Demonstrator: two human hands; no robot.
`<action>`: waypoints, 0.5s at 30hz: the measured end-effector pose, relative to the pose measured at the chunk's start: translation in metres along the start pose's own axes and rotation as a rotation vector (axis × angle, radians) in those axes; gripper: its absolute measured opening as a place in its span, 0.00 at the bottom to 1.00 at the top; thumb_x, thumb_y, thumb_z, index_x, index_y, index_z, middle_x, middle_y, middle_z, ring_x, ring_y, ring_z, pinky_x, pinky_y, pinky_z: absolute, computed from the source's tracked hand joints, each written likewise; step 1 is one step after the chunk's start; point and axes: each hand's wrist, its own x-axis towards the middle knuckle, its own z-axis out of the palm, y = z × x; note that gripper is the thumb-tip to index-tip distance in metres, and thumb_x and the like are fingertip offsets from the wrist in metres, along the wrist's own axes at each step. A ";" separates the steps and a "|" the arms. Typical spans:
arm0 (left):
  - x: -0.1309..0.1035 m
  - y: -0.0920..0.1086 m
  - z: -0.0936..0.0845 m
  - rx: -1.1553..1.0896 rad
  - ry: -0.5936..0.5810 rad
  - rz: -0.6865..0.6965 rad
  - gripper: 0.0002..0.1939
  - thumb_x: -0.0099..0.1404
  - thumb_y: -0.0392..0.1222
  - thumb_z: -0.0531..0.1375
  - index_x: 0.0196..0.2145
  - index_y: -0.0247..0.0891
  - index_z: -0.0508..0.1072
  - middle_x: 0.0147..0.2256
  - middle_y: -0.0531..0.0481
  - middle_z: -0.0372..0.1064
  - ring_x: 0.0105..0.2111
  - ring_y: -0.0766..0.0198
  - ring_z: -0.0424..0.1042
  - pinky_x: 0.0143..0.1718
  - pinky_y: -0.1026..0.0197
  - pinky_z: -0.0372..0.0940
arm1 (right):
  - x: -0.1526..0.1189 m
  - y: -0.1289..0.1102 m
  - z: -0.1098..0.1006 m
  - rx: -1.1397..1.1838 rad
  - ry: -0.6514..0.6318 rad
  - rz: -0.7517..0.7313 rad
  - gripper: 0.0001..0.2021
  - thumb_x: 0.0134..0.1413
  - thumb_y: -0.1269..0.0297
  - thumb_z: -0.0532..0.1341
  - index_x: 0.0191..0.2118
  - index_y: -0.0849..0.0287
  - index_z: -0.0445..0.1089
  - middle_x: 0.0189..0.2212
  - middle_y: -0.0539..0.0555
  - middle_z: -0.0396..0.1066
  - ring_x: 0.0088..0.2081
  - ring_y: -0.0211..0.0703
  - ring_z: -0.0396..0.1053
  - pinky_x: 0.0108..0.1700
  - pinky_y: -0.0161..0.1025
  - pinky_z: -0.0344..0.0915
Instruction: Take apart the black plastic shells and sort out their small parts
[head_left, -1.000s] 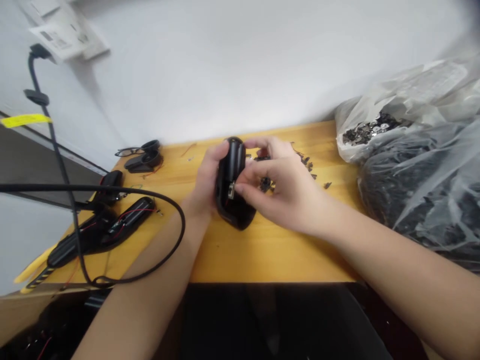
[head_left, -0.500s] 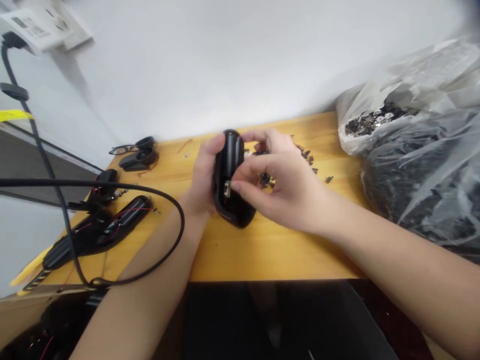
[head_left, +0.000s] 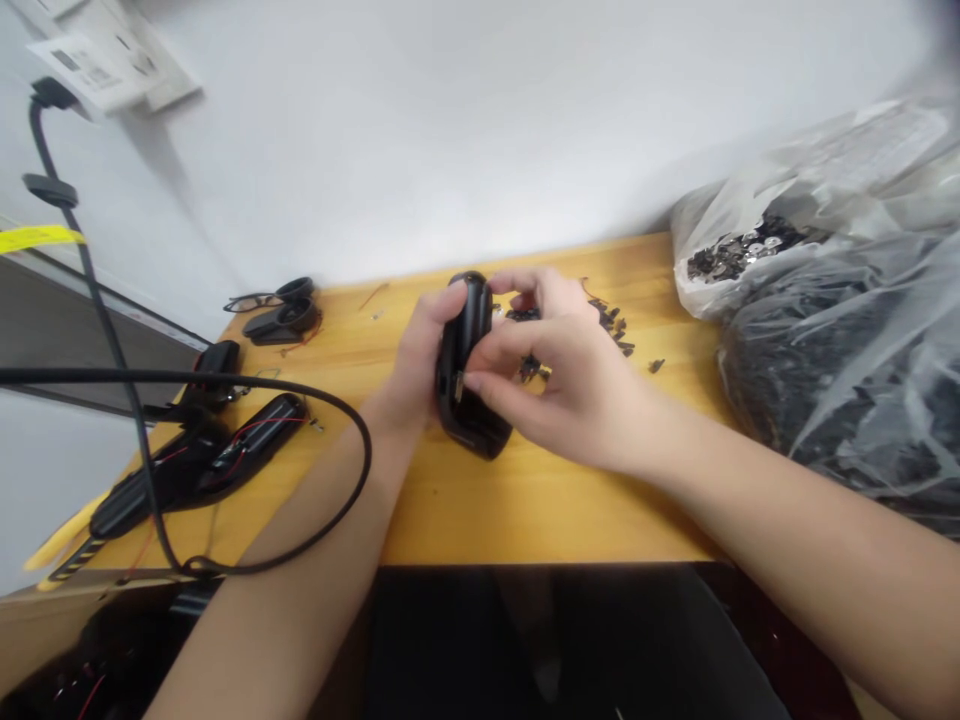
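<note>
My left hand (head_left: 424, 345) is wrapped round a black plastic housing (head_left: 480, 435) that has a glossy black cylinder (head_left: 471, 312) in its upper part. The housing is held upright above the table, its inner side turned toward my right hand. Between the thumb and index finger of my right hand (head_left: 555, 375) is a small metal part (head_left: 459, 386), pinched at the cavity below the cylinder. I cannot tell whether it is seated there. Small black parts (head_left: 534, 368) lie on the table, partly hidden behind my right hand.
On the wooden table (head_left: 465, 520), more black housings with red wires (head_left: 259, 440) lie at left. A black cable (head_left: 330, 395) loops over my left forearm. Plastic bags of parts (head_left: 847, 370) stand at right. A wall (head_left: 480, 140) rises behind the table.
The housing has turned slightly in my left hand, and the metal part now shows edge-on. My right thumb and index finger remain on it. The whole view has shifted slightly.
</note>
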 end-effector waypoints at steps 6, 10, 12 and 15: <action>0.001 0.001 -0.002 0.024 -0.034 0.007 0.26 0.69 0.66 0.61 0.31 0.39 0.71 0.20 0.52 0.57 0.23 0.61 0.70 0.21 0.61 0.61 | -0.001 -0.003 0.004 -0.029 0.040 0.002 0.06 0.59 0.68 0.67 0.34 0.54 0.82 0.54 0.60 0.68 0.65 0.64 0.64 0.63 0.65 0.61; 0.001 0.000 -0.001 0.019 -0.048 0.003 0.26 0.69 0.66 0.62 0.30 0.40 0.69 0.19 0.53 0.56 0.21 0.63 0.67 0.20 0.62 0.59 | -0.002 -0.004 0.007 -0.012 0.041 0.052 0.05 0.58 0.68 0.67 0.31 0.54 0.79 0.55 0.59 0.69 0.67 0.64 0.62 0.64 0.63 0.60; 0.000 0.000 0.000 0.022 -0.073 0.016 0.26 0.70 0.65 0.61 0.27 0.40 0.67 0.18 0.54 0.54 0.19 0.65 0.64 0.19 0.61 0.58 | -0.002 -0.004 0.008 -0.006 0.045 0.071 0.05 0.58 0.67 0.67 0.31 0.55 0.77 0.56 0.59 0.69 0.67 0.63 0.62 0.64 0.62 0.60; -0.001 0.001 0.004 0.022 -0.110 0.037 0.30 0.70 0.66 0.59 0.22 0.40 0.61 0.17 0.53 0.51 0.17 0.68 0.57 0.18 0.62 0.55 | -0.004 -0.005 0.011 -0.033 0.068 0.085 0.05 0.60 0.64 0.67 0.33 0.55 0.72 0.59 0.60 0.68 0.66 0.62 0.63 0.65 0.64 0.57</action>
